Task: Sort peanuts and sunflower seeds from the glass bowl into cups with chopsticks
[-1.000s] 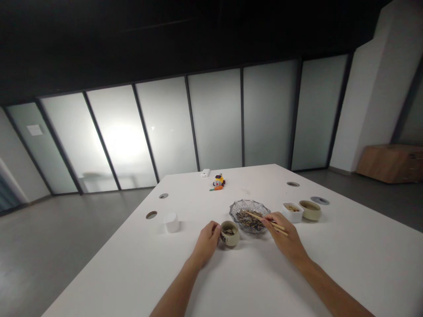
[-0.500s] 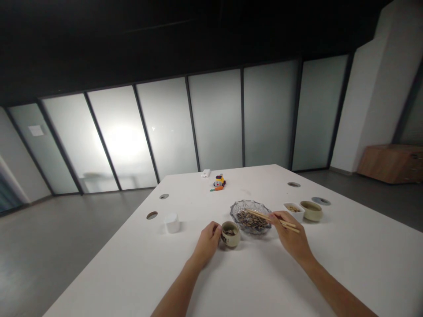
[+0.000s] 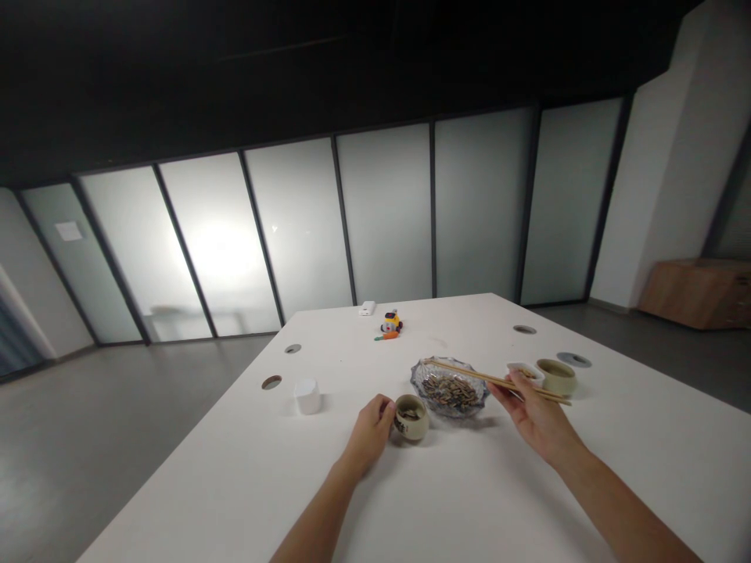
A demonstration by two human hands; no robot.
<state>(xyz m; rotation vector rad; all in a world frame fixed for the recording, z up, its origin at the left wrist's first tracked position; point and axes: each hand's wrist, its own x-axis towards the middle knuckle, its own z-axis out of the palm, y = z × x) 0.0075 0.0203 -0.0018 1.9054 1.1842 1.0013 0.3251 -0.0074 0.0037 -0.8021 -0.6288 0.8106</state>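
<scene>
My left hand (image 3: 371,430) rests on the table with its fingers curled against the left side of a small beige ceramic cup (image 3: 412,428). Dark writing marks the cup's side, and a few seed-like pieces lie inside. In my right hand (image 3: 540,422) is a pair of wooden chopsticks (image 3: 461,369), slanting left above a scalloped glass bowl (image 3: 417,383). Dark striped pieces that look like sunflower seeds (image 3: 450,393) cover the bowl's bottom. The chopstick tips are over the bowl's far left rim; whether they pinch anything is too small to tell.
Behind my right hand stand a white square dish (image 3: 516,367) with pale pieces and a second beige cup (image 3: 557,379). A white container (image 3: 307,397) is at the left. Farther back are a yellow toy vehicle (image 3: 391,321), an orange carrot-like item (image 3: 387,336) and a white device (image 3: 367,308).
My right hand has moved right, lifting the chopsticks out of the seeds to a flatter angle above the bowl. My left hand stays at the cup.
</scene>
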